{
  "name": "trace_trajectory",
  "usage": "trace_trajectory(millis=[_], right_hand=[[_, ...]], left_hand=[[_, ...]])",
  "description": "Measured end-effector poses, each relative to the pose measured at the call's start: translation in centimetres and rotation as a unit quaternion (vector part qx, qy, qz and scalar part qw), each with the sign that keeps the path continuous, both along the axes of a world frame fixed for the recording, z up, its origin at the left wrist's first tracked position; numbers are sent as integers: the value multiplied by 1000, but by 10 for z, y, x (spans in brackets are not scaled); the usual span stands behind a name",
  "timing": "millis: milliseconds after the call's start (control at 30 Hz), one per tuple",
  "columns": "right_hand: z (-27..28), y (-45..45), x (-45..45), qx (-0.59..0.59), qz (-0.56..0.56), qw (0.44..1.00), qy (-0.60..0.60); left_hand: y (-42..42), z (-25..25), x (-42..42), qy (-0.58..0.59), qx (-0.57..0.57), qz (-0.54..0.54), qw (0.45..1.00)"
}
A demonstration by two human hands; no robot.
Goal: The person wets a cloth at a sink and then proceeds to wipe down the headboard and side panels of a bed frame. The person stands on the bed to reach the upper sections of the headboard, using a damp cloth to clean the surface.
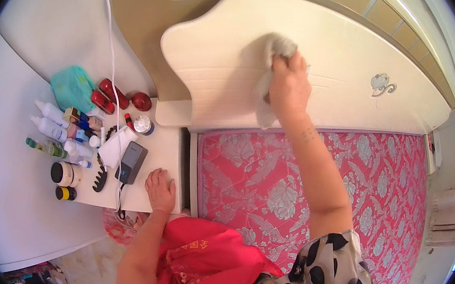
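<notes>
My right hand [290, 86] grips a pale grey cloth [281, 45] and presses it to the cream padded headboard [231, 30]; part of the cloth hangs below the palm. My left hand [161, 190] rests palm down, holding nothing, near the front right corner of the white bedside table [156, 147]. Just left of that hand lies a dark grey power bank [132, 161] with a cable. A black claw hair clip [100, 179] lies farther left. A floral appliqué [382, 84] decorates the headboard's right part.
A pink floral mattress [257, 178] borders the headboard. Bottles [52, 130], jars [67, 174], red containers [114, 93] and a teal plastic bag [73, 87] crowd the table's left and back. A white cable [111, 42] hangs down across the table.
</notes>
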State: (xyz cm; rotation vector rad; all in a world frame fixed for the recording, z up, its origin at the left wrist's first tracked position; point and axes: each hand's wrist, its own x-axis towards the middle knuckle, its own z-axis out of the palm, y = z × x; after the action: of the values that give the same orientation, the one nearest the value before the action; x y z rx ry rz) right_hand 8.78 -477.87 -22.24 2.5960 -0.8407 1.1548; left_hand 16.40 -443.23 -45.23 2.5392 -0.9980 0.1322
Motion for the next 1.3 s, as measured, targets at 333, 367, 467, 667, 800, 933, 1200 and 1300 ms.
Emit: trace_trajectory(millis=[333, 367, 467, 667, 800, 933, 1200, 1300], right_hand=[[-4, 6, -11, 4, 16, 1000, 16], [-8, 6, -14, -7, 17, 1000, 25], [14, -3, -7, 7, -2, 1000, -11], [51, 14, 54, -60, 62, 995, -52], [51, 45, 72, -54, 142, 987, 51], [41, 12, 53, -120, 171, 978, 26], [42, 36, 77, -44, 64, 997, -15], [40, 77, 104, -47, 152, 986, 53]], left_hand=[[4, 2, 2, 3, -7, 2, 1000], [3, 2, 2, 3, -14, 3, 1000], [6, 1, 1, 4, -13, 6, 1000], [1, 3, -1, -11, -14, -4, 1000], [6, 0, 2, -10, -20, 2, 1000], [8, -3, 4, 1, -31, 11, 999], [2, 3, 1, -17, -19, 2, 1000], [5, 4, 2, -12, -29, 5, 1000]])
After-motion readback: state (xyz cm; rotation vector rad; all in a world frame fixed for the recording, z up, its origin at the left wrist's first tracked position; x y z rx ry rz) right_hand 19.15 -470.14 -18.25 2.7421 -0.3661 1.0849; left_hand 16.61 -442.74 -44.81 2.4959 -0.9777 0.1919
